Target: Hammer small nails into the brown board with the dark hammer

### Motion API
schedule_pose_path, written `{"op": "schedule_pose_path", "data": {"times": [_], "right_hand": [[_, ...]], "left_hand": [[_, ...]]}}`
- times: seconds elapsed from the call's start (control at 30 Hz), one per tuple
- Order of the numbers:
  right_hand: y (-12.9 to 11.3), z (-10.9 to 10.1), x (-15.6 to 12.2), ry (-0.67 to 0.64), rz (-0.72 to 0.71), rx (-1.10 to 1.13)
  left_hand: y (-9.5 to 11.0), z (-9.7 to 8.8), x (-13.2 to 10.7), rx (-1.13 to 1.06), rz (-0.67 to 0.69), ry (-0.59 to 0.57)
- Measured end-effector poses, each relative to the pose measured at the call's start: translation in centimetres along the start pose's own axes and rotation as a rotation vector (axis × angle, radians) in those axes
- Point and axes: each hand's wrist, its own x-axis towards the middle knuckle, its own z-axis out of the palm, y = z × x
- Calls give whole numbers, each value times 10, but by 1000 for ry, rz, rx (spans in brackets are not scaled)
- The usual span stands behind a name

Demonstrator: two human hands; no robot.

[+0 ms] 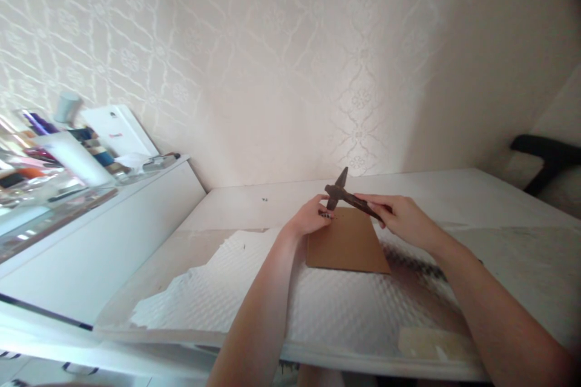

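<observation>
My right hand [399, 217] is wrapped round the handle of a dark, worn hammer [341, 192], whose head is over the far left part of a brown board [347, 245]. My left hand [313, 216] rests at that far left corner, its fingers closed just beneath and beside the hammer head. Something small and dark shows at its fingertips, too small to name. The flat board lies on a white quilted sheet [204, 287] spread over the tabletop.
To the left stands a raised white cabinet [113, 242] crowded with tubes and bottles, with a white box [118, 133] against the patterned wall. Tiny dark bits [264, 199] lie on the white table [236, 205]. A black chair part [542, 154] is at the right.
</observation>
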Motion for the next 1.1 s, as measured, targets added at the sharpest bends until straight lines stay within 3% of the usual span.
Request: {"op": "schedule_pose_path", "data": {"times": [1.1], "right_hand": [[1,2,1,-21,-10,-13]], "left_hand": [[4,-1,-1,-4,-16,-10]]}}
